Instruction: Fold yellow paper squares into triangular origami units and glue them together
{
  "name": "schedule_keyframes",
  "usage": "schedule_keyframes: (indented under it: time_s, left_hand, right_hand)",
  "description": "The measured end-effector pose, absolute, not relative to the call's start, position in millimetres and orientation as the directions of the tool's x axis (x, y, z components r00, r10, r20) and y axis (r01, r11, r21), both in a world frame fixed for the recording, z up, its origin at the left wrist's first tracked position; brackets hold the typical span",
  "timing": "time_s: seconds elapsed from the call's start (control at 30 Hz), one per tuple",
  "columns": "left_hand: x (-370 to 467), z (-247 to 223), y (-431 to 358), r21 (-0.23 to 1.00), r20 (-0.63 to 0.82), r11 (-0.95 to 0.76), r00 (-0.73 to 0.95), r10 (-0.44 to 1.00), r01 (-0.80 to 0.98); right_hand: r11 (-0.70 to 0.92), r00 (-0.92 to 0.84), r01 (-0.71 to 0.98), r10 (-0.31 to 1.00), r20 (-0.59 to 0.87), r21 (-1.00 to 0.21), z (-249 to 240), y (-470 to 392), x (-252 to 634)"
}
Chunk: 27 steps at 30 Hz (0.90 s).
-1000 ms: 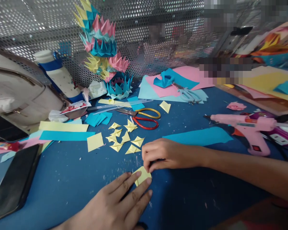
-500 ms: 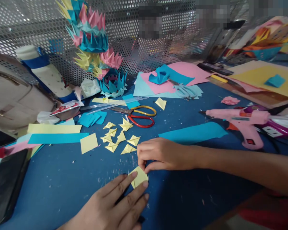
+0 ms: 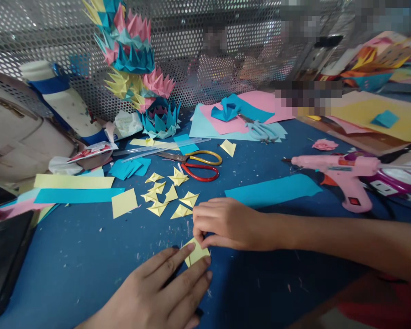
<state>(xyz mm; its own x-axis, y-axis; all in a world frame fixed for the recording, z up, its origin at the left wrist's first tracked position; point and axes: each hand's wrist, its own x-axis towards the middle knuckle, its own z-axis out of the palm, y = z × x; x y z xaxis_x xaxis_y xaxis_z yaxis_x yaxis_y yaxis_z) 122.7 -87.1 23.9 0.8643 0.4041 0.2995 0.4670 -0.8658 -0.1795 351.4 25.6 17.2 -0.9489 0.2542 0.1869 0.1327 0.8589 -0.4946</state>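
Observation:
A small pale yellow paper square (image 3: pixel 199 254) lies on the blue table, partly folded. Two spread fingertips of my left hand (image 3: pixel 164 285) press on it. At its upper edge, my right hand (image 3: pixel 222 224) is closed, thumb and fingertips pinching the paper's top corner. Just beyond my hands sit several small folded yellow paper pieces (image 3: pixel 158 208). To their left lies a flat yellow square (image 3: pixel 124 203). Scissors with one yellow and one red handle (image 3: pixel 201 172) rest behind the folded pieces.
A pink glue gun (image 3: pixel 354 183) and a blue paper strip (image 3: pixel 274 191) are at the right. On the left are a phone (image 3: pixel 12 260), paper strips (image 3: pixel 73 181) and a bottle (image 3: pixel 66 103). Origami rings (image 3: pixel 160 119) and light blue scissors (image 3: pixel 262 131) stand or lie further back.
My right hand has shifted slightly left and down over the paper's upper corner, covering more of it. My left fingers still press the paper. The view has moved a little.

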Motion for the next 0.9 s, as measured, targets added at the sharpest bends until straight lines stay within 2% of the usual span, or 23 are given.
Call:
schedule_keyframes:
  time_s: [0.27,0.37,0.4,0.43,0.5,0.63,0.67,0.73,0.9]
  left_hand:
    - [121.5,19.7,-88.1,-0.174,0.294,-0.866,0.864,0.408,0.469]
    - [122.5,8.2,-88.6,-0.158,0.336,-0.859,0.845,0.417,0.487]
    - [122.9,3.5,-89.0,-0.147,0.437,-0.853,0.806,0.398,0.501]
    - [123.3,-0.7,-89.5,-0.149,0.465,-0.846,0.791,0.397,0.512]
    - [123.5,-5.6,-90.3,-0.149,0.472,-0.845,0.788,0.396,0.514]
    - [122.1,3.7,-90.3,-0.155,0.428,-0.853,0.812,0.396,0.498]
    - [121.7,8.4,-90.0,-0.161,0.354,-0.857,0.839,0.413,0.489]
    - [121.3,16.7,-89.3,-0.176,0.304,-0.862,0.859,0.411,0.475]
    - [122.0,22.0,-87.5,-0.2,0.306,-0.85,0.855,0.419,0.488]
  right_hand:
    - [0.916,-0.943,0.197,0.275,0.189,-0.349,15.1,17.7,348.7]
    - [0.925,-0.936,0.218,0.289,0.202,-0.313,13.9,15.5,347.8]
    - [0.927,-0.934,0.22,0.29,0.208,-0.304,13.6,14.9,347.6]
    - [0.929,-0.932,0.221,0.291,0.216,-0.297,13.5,14.3,347.5]
    - [0.932,-0.93,0.22,0.29,0.225,-0.289,13.4,13.5,347.4]
    - [0.933,-0.926,0.223,0.293,0.239,-0.283,13.4,13.0,347.3]
    - [0.934,-0.925,0.224,0.294,0.242,-0.28,13.4,13.0,347.2]
    - [0.933,-0.923,0.226,0.297,0.246,-0.28,13.7,13.0,347.1]
    - [0.926,-0.919,0.237,0.311,0.241,-0.293,15.1,12.5,346.4]
